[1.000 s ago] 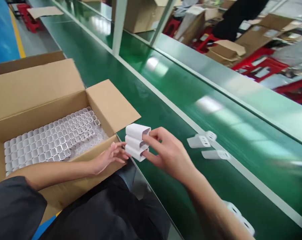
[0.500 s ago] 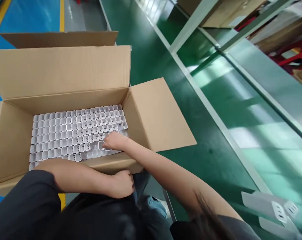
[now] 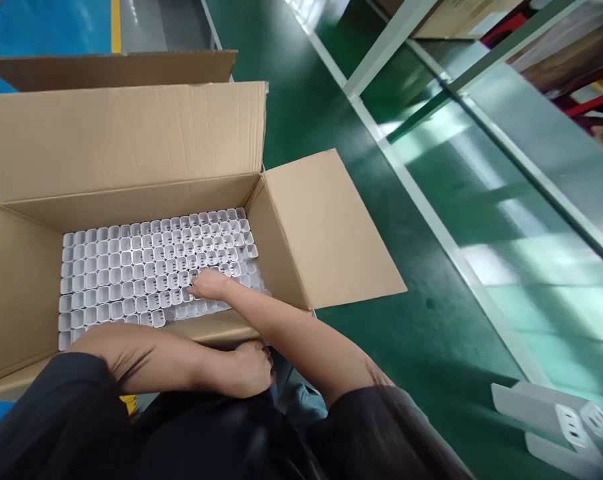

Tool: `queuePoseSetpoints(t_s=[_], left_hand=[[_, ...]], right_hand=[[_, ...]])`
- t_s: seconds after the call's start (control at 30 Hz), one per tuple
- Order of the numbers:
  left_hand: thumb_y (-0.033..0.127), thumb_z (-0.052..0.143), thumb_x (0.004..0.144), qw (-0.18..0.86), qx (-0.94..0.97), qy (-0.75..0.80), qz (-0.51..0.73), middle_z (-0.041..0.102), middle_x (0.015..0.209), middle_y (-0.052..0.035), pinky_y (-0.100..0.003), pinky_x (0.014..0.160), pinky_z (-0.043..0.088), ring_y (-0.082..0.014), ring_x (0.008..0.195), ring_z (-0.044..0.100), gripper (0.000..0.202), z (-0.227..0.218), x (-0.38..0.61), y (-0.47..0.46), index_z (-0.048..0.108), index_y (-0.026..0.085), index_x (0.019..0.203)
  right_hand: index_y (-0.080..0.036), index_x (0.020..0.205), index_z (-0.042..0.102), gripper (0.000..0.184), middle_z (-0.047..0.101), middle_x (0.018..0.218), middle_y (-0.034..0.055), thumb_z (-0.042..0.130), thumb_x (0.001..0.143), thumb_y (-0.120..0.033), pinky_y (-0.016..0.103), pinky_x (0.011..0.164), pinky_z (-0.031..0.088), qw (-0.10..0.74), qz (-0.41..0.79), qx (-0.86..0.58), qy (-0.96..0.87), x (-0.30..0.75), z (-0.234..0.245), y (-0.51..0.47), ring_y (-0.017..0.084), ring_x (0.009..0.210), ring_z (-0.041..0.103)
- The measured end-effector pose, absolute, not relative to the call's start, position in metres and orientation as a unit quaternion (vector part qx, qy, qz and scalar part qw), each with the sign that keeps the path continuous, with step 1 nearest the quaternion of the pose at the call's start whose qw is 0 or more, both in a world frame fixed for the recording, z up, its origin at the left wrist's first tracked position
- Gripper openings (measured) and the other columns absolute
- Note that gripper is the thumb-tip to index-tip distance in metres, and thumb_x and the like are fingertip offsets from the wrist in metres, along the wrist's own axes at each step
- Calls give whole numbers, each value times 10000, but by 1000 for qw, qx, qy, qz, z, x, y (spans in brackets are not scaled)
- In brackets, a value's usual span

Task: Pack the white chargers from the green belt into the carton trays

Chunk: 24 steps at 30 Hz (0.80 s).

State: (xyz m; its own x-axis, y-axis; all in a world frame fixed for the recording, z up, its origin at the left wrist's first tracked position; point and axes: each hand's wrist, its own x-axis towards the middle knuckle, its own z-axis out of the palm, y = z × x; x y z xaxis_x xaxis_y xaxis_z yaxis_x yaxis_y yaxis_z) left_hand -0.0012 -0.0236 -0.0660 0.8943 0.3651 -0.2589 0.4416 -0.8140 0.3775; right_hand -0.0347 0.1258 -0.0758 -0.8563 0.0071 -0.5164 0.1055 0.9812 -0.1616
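Observation:
A large open cardboard box (image 3: 131, 190) holds rows of upright white square plastic housings (image 3: 126, 273), several showing dark slots in their ends. My right hand (image 3: 210, 285) reaches in over the front rows, its fingers closed on a white plastic housing (image 3: 187, 293) at the end of a row. The lower part of that piece is hidden among the others. Just outside the box's front wall, my left hand (image 3: 254, 369) is curled closed with the fingers turned away; whatever it may hold is hidden. My left forearm lies across the box's front left edge.
A box flap (image 3: 336, 233) sticks out to the right over a green surface (image 3: 431, 347). Loose white slotted housings (image 3: 556, 420) lie at the lower right. A pale metal post (image 3: 388, 50) rises at the upper right, with cardboard boxes (image 3: 466, 17) behind it.
My right hand has moved left and slightly back along the front rows, to the end of a row. My left hand stays closed by the front wall. The view has shifted slightly.

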Motion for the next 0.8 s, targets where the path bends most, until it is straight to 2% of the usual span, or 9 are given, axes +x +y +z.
queuePoseSetpoints(t_s=[0.1, 0.2, 0.27, 0.43, 0.53, 0.63, 0.7, 0.8], left_hand=[[152, 555, 873, 203, 955, 199, -89, 730, 1090, -134, -382, 869, 482, -259, 1007, 658, 229, -56, -5, -17, 733, 158, 1017], [206, 578, 882, 206, 955, 188, -99, 733, 1057, -137, -362, 831, 494, -252, 959, 665, 196, -49, -8, -6, 728, 154, 996], [258, 632, 859, 214, 954, 174, -120, 728, 1048, -143, -358, 844, 498, -258, 956, 666, 220, -43, -11, 1, 717, 145, 1026], [355, 734, 785, 218, 959, 134, -123, 703, 1066, -148, -380, 881, 508, -289, 1008, 651, 444, -24, -22, 7, 657, 136, 1164], [338, 701, 813, 235, 960, 118, -96, 688, 1130, -142, -395, 906, 509, -295, 1059, 642, 454, -15, -27, 8, 629, 174, 1230], [325, 569, 907, 286, 948, 111, -81, 689, 1180, -81, -365, 917, 521, -249, 1047, 660, 392, -11, -25, 15, 600, 265, 1293], [358, 524, 929, 326, 936, 117, -68, 704, 1178, -50, -324, 896, 540, -226, 1021, 680, 371, -8, -22, 17, 616, 302, 1284], [402, 559, 896, 374, 920, 115, -32, 735, 1122, 5, -272, 832, 570, -216, 951, 711, 312, 3, -16, 17, 686, 351, 1176]], right_hand=[[-218, 1258, 609, 343, 690, 1071, 100, 428, 984, -124, 311, 702, 490, 263, -100, 49, 958, -34, -70, 128, 244, 917, 667], [-253, 1371, 515, 482, 676, 1117, 91, 497, 919, -86, 301, 689, 484, 244, -106, 88, 960, -24, -53, 135, 240, 910, 667], [-231, 1389, 496, 501, 669, 1122, 93, 502, 908, -94, 300, 681, 480, 198, -112, 156, 961, -6, -32, 139, 241, 905, 663], [-217, 1393, 505, 393, 654, 1080, 80, 436, 1006, -214, 271, 669, 457, 22, -119, 344, 931, 99, 50, 111, 196, 853, 647], [-202, 1353, 541, 352, 656, 1043, 78, 428, 1023, -250, 256, 709, 457, -77, -111, 434, 891, 190, 99, 55, 179, 880, 634], [-209, 1306, 566, 327, 657, 1027, 75, 404, 1026, -255, 278, 752, 477, -156, -89, 564, 806, 277, 133, -27, 178, 885, 626], [-230, 1280, 581, 311, 659, 1014, 66, 409, 1025, -273, 295, 759, 489, -187, -69, 666, 719, 321, 144, -91, 177, 855, 627], [-244, 1236, 612, 296, 662, 994, 59, 439, 1017, -342, 305, 713, 506, -212, -47, 794, 567, 361, 138, -184, 180, 817, 627]])
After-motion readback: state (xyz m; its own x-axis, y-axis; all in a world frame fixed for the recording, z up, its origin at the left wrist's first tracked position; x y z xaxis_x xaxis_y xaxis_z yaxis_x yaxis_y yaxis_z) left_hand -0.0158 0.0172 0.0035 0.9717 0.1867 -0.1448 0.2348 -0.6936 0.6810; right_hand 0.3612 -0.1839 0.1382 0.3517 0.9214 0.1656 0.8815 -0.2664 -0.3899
